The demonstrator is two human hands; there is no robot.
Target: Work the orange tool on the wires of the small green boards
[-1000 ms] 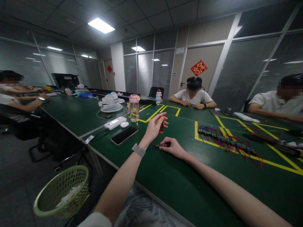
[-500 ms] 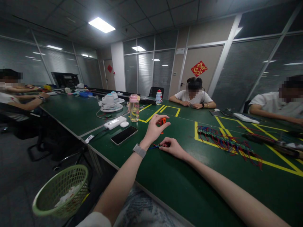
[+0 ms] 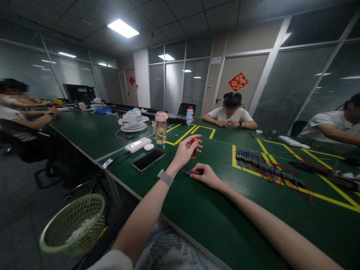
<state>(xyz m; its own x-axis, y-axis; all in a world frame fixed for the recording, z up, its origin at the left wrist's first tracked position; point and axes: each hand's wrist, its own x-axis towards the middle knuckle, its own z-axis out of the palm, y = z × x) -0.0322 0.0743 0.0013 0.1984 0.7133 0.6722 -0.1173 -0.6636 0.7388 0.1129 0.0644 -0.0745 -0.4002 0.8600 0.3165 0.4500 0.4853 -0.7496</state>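
Observation:
My left hand (image 3: 183, 150), with a grey band at the wrist, has its thumb and fingers around the orange and black handle of a screwdriver (image 3: 193, 156). The screwdriver stands upright, its thin shaft pointing down to my right fingertips. Low on the green table, my right hand (image 3: 207, 177) is closed in a pinch on a small wired part (image 3: 189, 174). Blue and red wires come out of it; my fingers hide most of its body. Whether the screwdriver's tip touches the part is too small to tell.
A row of wired green parts (image 3: 267, 168) lies to the right among yellow tape lines. On the left are a phone (image 3: 149, 160), a white power strip (image 3: 138, 145), a bottle (image 3: 161, 129) and fans (image 3: 132, 125). A green basket (image 3: 99, 210) stands below the table edge. Other people sit around.
My left fingers have come together on the screwdriver handle from a wider spread, and its handle and shaft now show upright. My right hand has stayed almost in place.

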